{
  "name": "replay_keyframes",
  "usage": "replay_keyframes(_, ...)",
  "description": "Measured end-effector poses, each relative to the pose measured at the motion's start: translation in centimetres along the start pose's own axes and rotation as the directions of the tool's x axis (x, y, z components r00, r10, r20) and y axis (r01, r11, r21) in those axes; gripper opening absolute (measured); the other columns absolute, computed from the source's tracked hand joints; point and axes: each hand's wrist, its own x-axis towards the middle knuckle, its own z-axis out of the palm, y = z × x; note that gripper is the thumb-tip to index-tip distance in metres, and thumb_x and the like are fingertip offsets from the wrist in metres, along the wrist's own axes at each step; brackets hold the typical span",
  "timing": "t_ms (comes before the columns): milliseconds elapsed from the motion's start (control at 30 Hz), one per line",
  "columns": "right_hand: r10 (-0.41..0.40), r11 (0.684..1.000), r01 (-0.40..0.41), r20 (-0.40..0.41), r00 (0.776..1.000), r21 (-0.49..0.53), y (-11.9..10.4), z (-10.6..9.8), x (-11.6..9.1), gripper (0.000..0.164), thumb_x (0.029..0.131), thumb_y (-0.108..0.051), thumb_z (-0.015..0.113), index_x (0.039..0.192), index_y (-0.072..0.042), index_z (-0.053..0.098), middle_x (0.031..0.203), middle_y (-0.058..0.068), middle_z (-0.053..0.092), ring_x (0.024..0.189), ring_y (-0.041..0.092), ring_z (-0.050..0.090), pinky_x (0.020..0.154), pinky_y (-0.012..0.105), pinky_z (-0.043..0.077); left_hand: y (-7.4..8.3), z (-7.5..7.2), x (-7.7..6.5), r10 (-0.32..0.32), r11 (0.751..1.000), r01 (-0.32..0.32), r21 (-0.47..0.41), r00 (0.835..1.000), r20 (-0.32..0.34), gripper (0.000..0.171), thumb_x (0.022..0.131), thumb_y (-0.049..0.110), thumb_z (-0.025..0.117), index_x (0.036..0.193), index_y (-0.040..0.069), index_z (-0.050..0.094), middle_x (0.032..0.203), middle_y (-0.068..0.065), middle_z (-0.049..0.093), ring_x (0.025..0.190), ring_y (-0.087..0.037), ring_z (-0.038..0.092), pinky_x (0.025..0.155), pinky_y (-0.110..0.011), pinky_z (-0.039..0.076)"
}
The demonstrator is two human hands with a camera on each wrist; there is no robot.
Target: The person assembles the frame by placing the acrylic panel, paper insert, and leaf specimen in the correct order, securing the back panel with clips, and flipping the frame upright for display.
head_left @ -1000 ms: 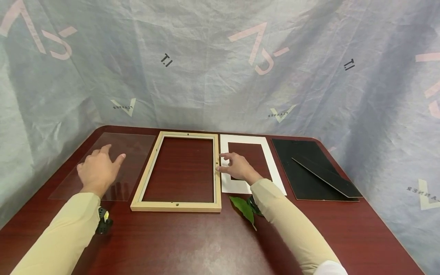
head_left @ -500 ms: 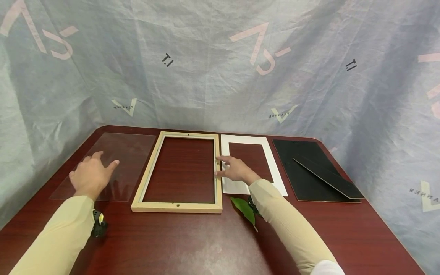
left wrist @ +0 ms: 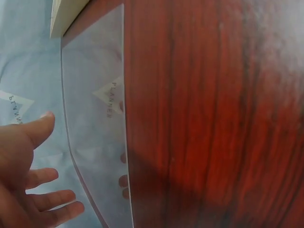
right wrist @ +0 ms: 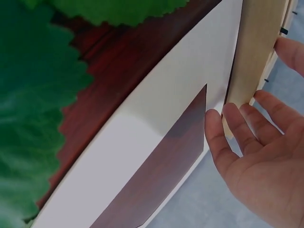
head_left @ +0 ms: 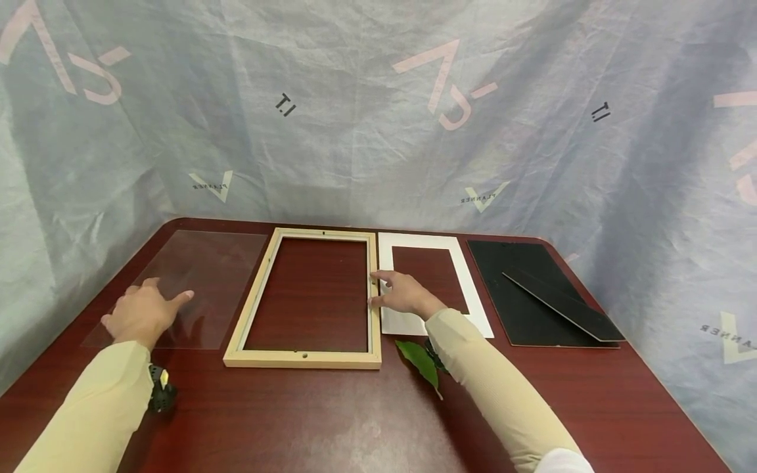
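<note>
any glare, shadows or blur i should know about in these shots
Head view: pale glare on the near part of the table, a dark shadow beside the right sleeve; left wrist view: backdrop lettering shows in the clear sheet, and a shadow darkens the tabletop low in the picture; right wrist view: the leaf at the left looks soft, probably close to the lens.

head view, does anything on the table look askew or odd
Two things stand out. The black strip lies slanted across the black board, out of line with its edges. A green leaf shows by the white mat, odd as plant matter near a wooden frame. I see no spill.
</note>
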Motion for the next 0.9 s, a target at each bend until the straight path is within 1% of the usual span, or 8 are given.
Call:
replay_keyframes(167, 0.014, 0.999, -0.015, -0.007, 1.0, -0.039, 0.0, -0.1, -0.2, 0.066, 0.094, -0.027, 0.074, 0.154, -0.017, 0.047, 0.149, 0.017, 0.051, 0.137, 0.034, 0.049, 0.106, 0.052, 0.044, -0.6, -0.3, -0.2, -0.03, 0.999, 0.031, -0.01, 0.998, 0.06, 0.095, 0.098, 0.053, 0.057, 0.15, -0.017, 0.018, 0.142, -0.05, 0.023, 0.127, -0.067, 0.03, 0.104, -0.076, 0.024)
replay_keyframes(300, 0.021, 1.0, -0.021, -0.004, 1.0, -0.023, 0.0, -0.2, -0.5, 0.067, 0.093, -0.028, 0.075, 0.154, -0.018, 0.048, 0.151, 0.016, 0.051, 0.138, 0.035, 0.048, 0.107, 0.054, 0.042, -1.1, -0.6, -0.3, -0.046, 0.999, 0.046, -0.003, 0.994, 0.097, 0.105, 0.094, 0.057, 0.062, 0.149, -0.02, 0.014, 0.141, -0.053, 0.019, 0.128, -0.07, 0.027, 0.103, -0.078, 0.023)
replay_keyframes(433, 0.029, 0.999, -0.029, -0.009, 1.0, -0.016, 0.1, -0.3, -0.8, 0.069, 0.091, -0.028, 0.076, 0.154, -0.019, 0.048, 0.15, 0.016, 0.051, 0.137, 0.036, 0.048, 0.108, 0.054, 0.041, -1.6, -0.7, -0.3, -0.081, 0.997, 0.082, 0.003, 0.982, 0.17, 0.116, 0.091, 0.06, 0.065, 0.149, -0.021, 0.006, 0.144, -0.053, 0.009, 0.131, -0.072, 0.017, 0.105, -0.08, 0.018)
replay_keyframes(533, 0.036, 0.999, -0.037, -0.01, 0.999, -0.018, 0.0, -0.3, -0.9, 0.07, 0.09, -0.028, 0.077, 0.153, -0.02, 0.049, 0.149, 0.016, 0.052, 0.135, 0.035, 0.049, 0.107, 0.054, 0.042, -2.1, -0.9, -0.3, -0.1, 0.995, 0.102, 0.003, 0.973, 0.21, 0.12, 0.089, 0.061, 0.066, 0.148, -0.022, 0.002, 0.146, -0.053, 0.004, 0.133, -0.072, 0.01, 0.106, -0.081, 0.014)
replay_keyframes(633, 0.039, 0.999, -0.04, -0.006, 0.999, -0.019, 0.0, -0.2, -1.0, 0.07, 0.089, -0.028, 0.078, 0.153, -0.021, 0.049, 0.151, 0.014, 0.051, 0.136, 0.034, 0.048, 0.107, 0.053, 0.041, -2.4, -1.1, -0.2, -0.117, 0.993, 0.12, -0.001, 0.967, 0.227, 0.125, 0.087, 0.062, 0.068, 0.148, -0.021, -0.003, 0.146, -0.054, -0.001, 0.134, -0.073, 0.005, 0.106, -0.082, 0.011)
replay_keyframes(767, 0.026, 0.999, -0.026, 0.004, 1.0, -0.03, -0.1, -0.2, -1.2, 0.07, 0.09, -0.029, 0.078, 0.153, -0.021, 0.049, 0.153, 0.009, 0.049, 0.14, 0.033, 0.045, 0.111, 0.052, 0.039, -2.8, -1.3, -0.2, -0.139, 0.988, 0.15, -0.022, 0.958, 0.251, 0.13, 0.085, 0.059, 0.073, 0.149, -0.017, -0.011, 0.146, -0.054, -0.009, 0.135, -0.074, -0.004, 0.107, -0.081, 0.006)
replay_keyframes(833, 0.01, 0.999, -0.009, 0.013, 1.0, -0.046, -0.2, -0.2, -1.3, 0.069, 0.091, -0.029, 0.078, 0.153, -0.02, 0.049, 0.154, 0.007, 0.049, 0.142, 0.032, 0.043, 0.112, 0.052, 0.038, -2.9, -1.4, -0.3, -0.143, 0.988, 0.153, -0.021, 0.957, 0.253, 0.131, 0.084, 0.059, 0.073, 0.149, -0.016, -0.012, 0.145, -0.054, -0.008, 0.135, -0.074, -0.004, 0.108, -0.081, 0.008)
replay_keyframes(900, -0.011, 0.998, 0.012, 0.025, 1.0, -0.062, -0.3, -0.1, -1.3, 0.069, 0.092, -0.029, 0.077, 0.154, -0.019, 0.048, 0.154, 0.006, 0.049, 0.143, 0.032, 0.042, 0.112, 0.051, 0.038, -3.0, -1.5, -0.3, -0.143, 0.988, 0.151, -0.016, 0.959, 0.245, 0.129, 0.086, 0.059, 0.072, 0.149, -0.018, -0.009, 0.145, -0.055, -0.006, 0.135, -0.073, -0.002, 0.108, -0.08, 0.01)
